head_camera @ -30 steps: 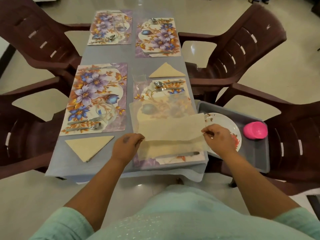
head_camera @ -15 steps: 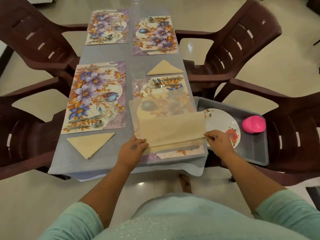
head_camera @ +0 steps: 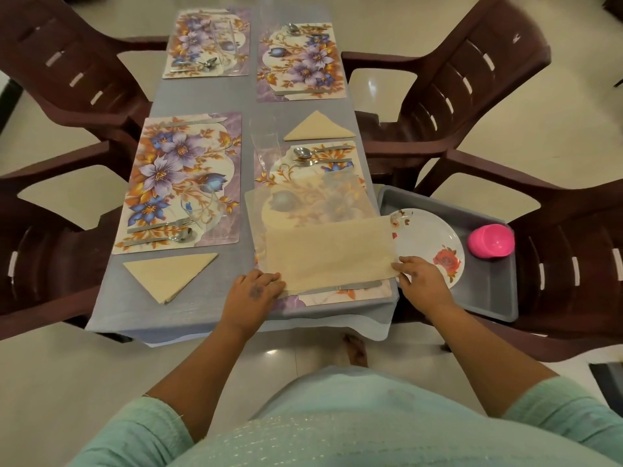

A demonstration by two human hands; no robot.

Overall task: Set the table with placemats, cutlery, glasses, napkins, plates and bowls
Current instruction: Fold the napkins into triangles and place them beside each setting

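- The napkin [head_camera: 328, 254] is thin and beige. It lies partly folded on the near right placemat [head_camera: 340, 296], with one see-through layer spread further over the flower print.
- The left hand [head_camera: 255, 291] holds the near left corner of the napkin; its fingers are curled on the edge, pinching it.
- The right hand [head_camera: 421, 279] holds the near right corner, the fingers pressed together and pinching the cloth just over the edge of the worktop [head_camera: 111, 311].
- A knife [head_camera: 350, 286] lies on the same placemat, partly under the near edge of the napkin.
- A spoon [head_camera: 303, 152] and a fork [head_camera: 305, 161] lie at the far end of this placemat, and a clear glass [head_camera: 266, 139] stands beside its far left corner.
- A folded napkin triangle [head_camera: 318, 128] lies just beyond this placemat; another triangle [head_camera: 170, 276] lies on the near left of the worktop.
- The near left placemat [head_camera: 178, 182] carries cutlery and a glass.
- Two more placemats lie at the far end.
- To the right, a grey tray [head_camera: 488, 291] on a brown chair [head_camera: 573, 251] holds a flowered plate [head_camera: 435, 244] and a pink cup [head_camera: 490, 240].
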